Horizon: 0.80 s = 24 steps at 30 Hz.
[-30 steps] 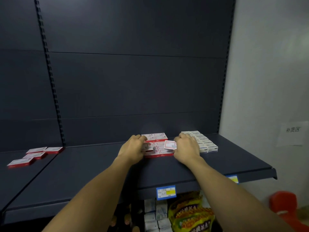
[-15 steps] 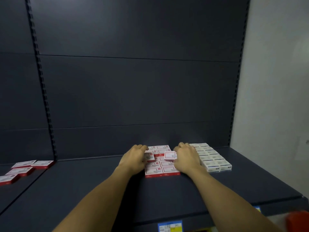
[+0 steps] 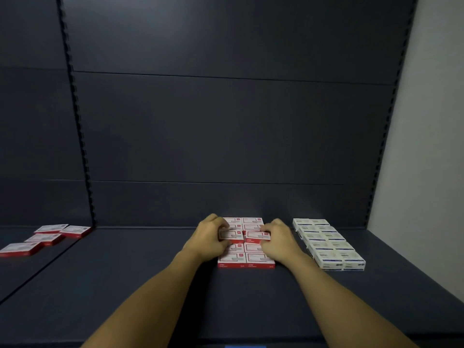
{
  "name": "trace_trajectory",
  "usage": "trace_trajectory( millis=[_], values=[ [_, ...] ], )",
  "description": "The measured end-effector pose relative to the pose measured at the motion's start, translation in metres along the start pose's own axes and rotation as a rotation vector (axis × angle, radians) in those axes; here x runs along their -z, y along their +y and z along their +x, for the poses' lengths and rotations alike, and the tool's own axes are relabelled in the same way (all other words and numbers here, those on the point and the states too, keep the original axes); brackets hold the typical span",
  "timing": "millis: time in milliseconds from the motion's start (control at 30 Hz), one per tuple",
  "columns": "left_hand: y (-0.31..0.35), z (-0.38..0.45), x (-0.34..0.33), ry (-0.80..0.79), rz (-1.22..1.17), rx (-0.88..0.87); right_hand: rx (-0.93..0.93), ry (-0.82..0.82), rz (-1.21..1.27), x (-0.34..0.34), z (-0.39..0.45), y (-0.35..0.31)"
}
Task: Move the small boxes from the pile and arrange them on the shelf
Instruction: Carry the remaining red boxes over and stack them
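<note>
Small red-and-white boxes [image 3: 246, 258] lie in two neat columns on the dark shelf [image 3: 140, 272], reaching back to the rear panel. My left hand [image 3: 209, 238] grips one red-and-white box [image 3: 229, 234] over the left column. My right hand [image 3: 280, 241] holds another red-and-white box [image 3: 258, 235] over the right column. Both held boxes sit slightly above the middle rows, close to each other. The rows under my hands are partly hidden.
White boxes with blue print [image 3: 329, 244] fill two columns to the right of the red ones. Several flat red-and-white boxes [image 3: 45, 238] lie loose on the neighbouring shelf at the left. A pale wall [image 3: 431, 146] bounds the shelf on the right.
The camera has tilted up and come closer, so the lower shelf and floor items have left view. Both hands stay over the red boxes, each still holding one.
</note>
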<state>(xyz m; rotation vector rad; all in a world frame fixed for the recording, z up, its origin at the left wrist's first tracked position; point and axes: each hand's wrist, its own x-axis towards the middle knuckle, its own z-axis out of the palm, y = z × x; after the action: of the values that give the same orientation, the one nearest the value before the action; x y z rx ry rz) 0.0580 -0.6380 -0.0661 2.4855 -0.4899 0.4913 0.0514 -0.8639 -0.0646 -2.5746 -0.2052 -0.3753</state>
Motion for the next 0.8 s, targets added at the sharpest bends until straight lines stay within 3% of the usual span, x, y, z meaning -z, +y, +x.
trace_trajectory(
  millis=[433,800],
  values=[
    [-0.002,-0.008,-0.019,0.133,-0.124,0.091,-0.051,0.205,0.246,-0.020,-0.002,0.014],
    [0.001,-0.011,-0.016,0.119,-0.084,0.233,-0.074,0.212,0.262,-0.026,0.002,0.020]
  ],
)
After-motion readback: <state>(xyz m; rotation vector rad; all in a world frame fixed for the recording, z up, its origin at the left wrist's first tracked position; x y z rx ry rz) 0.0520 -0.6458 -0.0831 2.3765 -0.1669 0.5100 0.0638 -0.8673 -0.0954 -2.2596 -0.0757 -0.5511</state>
